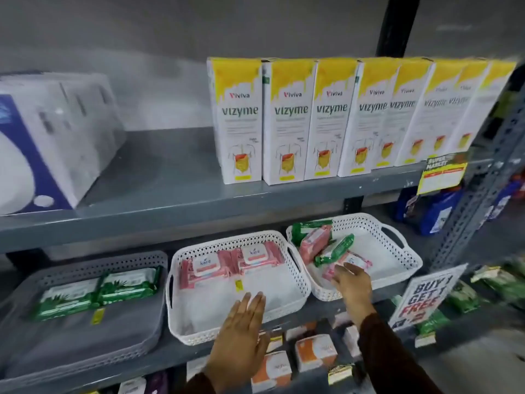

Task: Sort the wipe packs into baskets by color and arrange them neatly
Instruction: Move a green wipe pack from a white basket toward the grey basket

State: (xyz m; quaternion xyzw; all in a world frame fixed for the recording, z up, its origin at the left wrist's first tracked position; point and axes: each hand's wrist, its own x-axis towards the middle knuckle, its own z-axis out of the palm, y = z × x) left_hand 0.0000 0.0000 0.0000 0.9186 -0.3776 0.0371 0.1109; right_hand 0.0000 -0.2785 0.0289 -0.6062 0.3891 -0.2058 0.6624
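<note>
Three baskets stand in a row on the lower shelf. The grey basket (136,345) on the left holds two green wipe packs (96,291) side by side. The middle white basket (295,288) holds two pink wipe packs (230,264) at its back. The right white basket (409,251) holds a mixed heap: pink packs (314,242) and green packs (335,250). My left hand (241,339) hovers flat and open over the front rim of the middle basket. My right hand (353,282) reaches into the right basket, fingers on a pink pack (356,261); no firm grip shows.
The upper shelf (199,200) carries a row of white-and-yellow Vizyme boxes (289,120) and a large white tissue bundle (54,137). A "Buy 1 Get 1 Free" sign (423,297) hangs right of the baskets. Small orange-white boxes (312,354) sit on the shelf below.
</note>
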